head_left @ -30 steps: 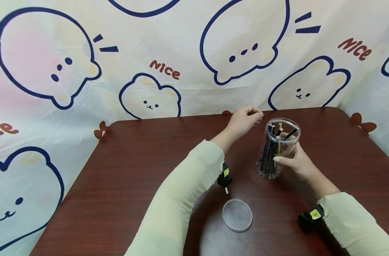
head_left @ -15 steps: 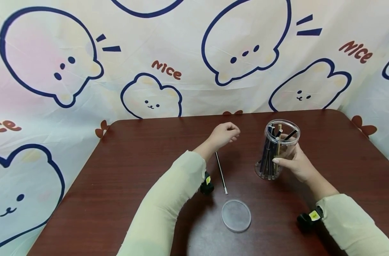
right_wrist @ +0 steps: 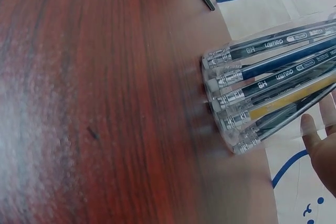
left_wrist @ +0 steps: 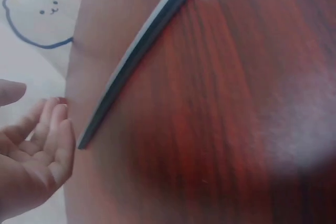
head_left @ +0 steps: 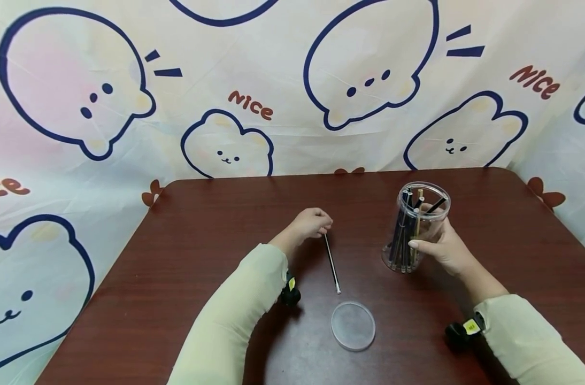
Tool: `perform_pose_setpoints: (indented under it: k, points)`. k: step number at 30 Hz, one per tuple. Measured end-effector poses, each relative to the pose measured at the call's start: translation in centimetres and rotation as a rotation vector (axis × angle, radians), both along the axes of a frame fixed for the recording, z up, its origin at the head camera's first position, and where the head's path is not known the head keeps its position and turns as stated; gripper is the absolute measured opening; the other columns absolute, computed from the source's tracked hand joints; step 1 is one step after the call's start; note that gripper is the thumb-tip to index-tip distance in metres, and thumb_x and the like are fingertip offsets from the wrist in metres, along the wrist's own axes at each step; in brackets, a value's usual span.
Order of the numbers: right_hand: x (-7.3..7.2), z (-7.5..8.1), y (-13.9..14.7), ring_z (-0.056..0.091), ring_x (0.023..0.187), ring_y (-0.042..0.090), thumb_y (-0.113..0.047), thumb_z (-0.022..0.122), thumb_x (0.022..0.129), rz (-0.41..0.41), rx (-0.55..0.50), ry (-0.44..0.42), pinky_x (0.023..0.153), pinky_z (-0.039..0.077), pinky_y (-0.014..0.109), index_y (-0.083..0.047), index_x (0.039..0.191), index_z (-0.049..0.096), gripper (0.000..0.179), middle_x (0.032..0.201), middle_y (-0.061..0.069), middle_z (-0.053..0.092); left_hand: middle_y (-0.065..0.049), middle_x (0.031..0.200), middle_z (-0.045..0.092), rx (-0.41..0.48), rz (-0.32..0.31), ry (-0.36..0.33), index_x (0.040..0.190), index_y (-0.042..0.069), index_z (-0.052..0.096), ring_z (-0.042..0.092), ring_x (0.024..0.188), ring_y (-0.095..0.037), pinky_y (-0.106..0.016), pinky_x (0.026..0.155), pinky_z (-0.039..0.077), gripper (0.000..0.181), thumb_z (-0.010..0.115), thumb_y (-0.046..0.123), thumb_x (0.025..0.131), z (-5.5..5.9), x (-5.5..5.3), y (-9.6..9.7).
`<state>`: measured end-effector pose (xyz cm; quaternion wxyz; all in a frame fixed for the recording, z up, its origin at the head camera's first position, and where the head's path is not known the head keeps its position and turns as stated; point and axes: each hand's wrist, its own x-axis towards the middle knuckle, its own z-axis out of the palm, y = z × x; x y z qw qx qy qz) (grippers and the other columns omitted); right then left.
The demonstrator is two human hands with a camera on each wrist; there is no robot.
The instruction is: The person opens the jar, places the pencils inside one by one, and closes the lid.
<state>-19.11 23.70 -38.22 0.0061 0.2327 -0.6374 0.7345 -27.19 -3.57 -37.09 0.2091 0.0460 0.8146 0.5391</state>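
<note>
A dark pencil with a metal eraser end lies on the table, the eraser end toward me. At its far end is my left hand. In the left wrist view, the thumb and loosely bent fingers of that hand are spread apart, beside the tip of the pencil, with nothing between them. My right hand grips a clear plastic jar round its right side. Several pencils, mostly dark, one yellow and one blue, stand in the jar with eraser ends down. The jar's mouth is uncovered.
A round clear lid lies flat on the brown table, nearer me than the pencil. Behind the table's far edge hangs a cloth printed with bears. Each wrist carries a small black camera.
My left hand has moved away from the jar, leftward and toward me, to the far end of the pencil, which its arm had mostly covered. The right hand keeps holding the jar.
</note>
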Motion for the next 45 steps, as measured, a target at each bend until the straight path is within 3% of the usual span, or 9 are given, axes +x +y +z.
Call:
perform_pose_setpoints:
  k: [6,10,14,19,26,31,35,39,45]
  points:
    - [0.2,-0.2,-0.2,0.052,0.094,0.007,0.018,0.053,0.074,-0.038,0.050,0.006,0.074,0.043,0.019,-0.017,0.122,0.025,0.066,0.111,-0.004,0.047,-0.016,0.095,0.058,-0.004,0.077,-0.144,0.101,-0.001,0.054,0.056,0.083,-0.025,-0.033,0.069,0.048,0.023,0.051,0.015,0.086,-1.1,0.5,-0.7]
    - [0.3,-0.3,-0.2,0.051,0.095,0.006,0.018,0.052,0.074,-0.047,0.050,0.007,0.075,0.043,0.018,-0.018,0.122,0.025,0.066,0.111,-0.005,0.047,-0.015,0.087,0.058,-0.037,0.113,-0.148,0.103,-0.004,0.054,0.057,0.075,-0.024,-0.031,0.064,0.049,0.027,0.052,0.014,0.083,-1.8,0.8,-0.7]
    - [0.4,-0.3,-0.2,0.050,0.098,0.006,0.019,0.052,0.074,-0.036,0.035,0.006,0.076,0.042,0.018,-0.019,0.122,0.026,0.067,0.113,-0.005,0.046,-0.012,0.073,0.057,-0.166,0.119,-0.068,0.083,-0.003,0.057,0.056,0.061,-0.020,-0.028,0.055,0.049,0.017,0.054,0.014,0.079,-2.0,0.9,-0.1]
    - [0.5,-0.2,-0.1,0.050,0.097,0.006,0.020,0.051,0.073,-0.030,0.010,0.011,0.075,0.043,0.018,-0.018,0.122,0.026,0.066,0.112,-0.004,0.048,-0.007,0.053,0.052,-0.416,0.037,0.077,0.056,0.006,0.050,0.054,0.047,-0.018,-0.025,0.046,0.048,0.028,0.054,0.018,0.081,-1.6,0.9,0.8]
    - [0.6,0.1,0.0,0.050,0.097,0.005,0.018,0.051,0.075,-0.033,0.023,0.008,0.075,0.043,0.018,-0.018,0.123,0.026,0.065,0.111,-0.005,0.047,-0.005,0.046,0.050,-0.590,-0.018,0.162,0.072,0.005,0.059,0.057,0.047,-0.017,-0.022,0.042,0.045,0.019,0.055,0.019,0.083,-1.3,0.5,1.4]
    - [0.4,0.0,0.0,0.051,0.096,0.006,0.020,0.050,0.074,-0.035,0.018,0.021,0.074,0.043,0.018,-0.018,0.122,0.026,0.065,0.111,-0.005,0.048,-0.002,0.041,0.043,-0.564,-0.002,0.158,0.051,0.011,0.047,0.056,0.044,-0.015,-0.022,0.044,0.044,0.035,0.054,0.021,0.084,-1.5,0.4,1.4]
    - [0.4,0.1,0.0,0.052,0.093,0.006,0.020,0.049,0.074,-0.058,0.033,0.027,0.073,0.043,0.017,-0.019,0.122,0.027,0.065,0.109,-0.005,0.048,-0.003,0.042,0.043,-0.485,0.021,0.097,0.048,0.012,0.044,0.054,0.044,-0.015,-0.023,0.046,0.046,0.038,0.054,0.021,0.084,-1.4,0.2,1.3]
    - [0.5,0.1,0.0,0.052,0.093,0.005,0.019,0.050,0.075,-0.063,0.036,0.026,0.074,0.042,0.017,-0.019,0.122,0.027,0.065,0.108,-0.005,0.049,-0.008,0.056,0.050,-0.332,0.065,0.030,0.060,0.006,0.048,0.056,0.051,-0.019,-0.026,0.049,0.048,0.026,0.052,0.016,0.084,-1.2,-0.1,0.9]
    - [0.3,-0.1,-0.2,0.049,0.096,0.004,0.018,0.050,0.075,-0.069,0.052,0.019,0.075,0.041,0.016,-0.019,0.122,0.026,0.064,0.110,-0.004,0.045,-0.011,0.074,0.052,-0.040,0.156,0.026,0.069,0.005,0.046,0.057,0.064,-0.023,-0.033,0.060,0.050,0.019,0.050,0.013,0.085,-0.4,-0.5,-0.1]
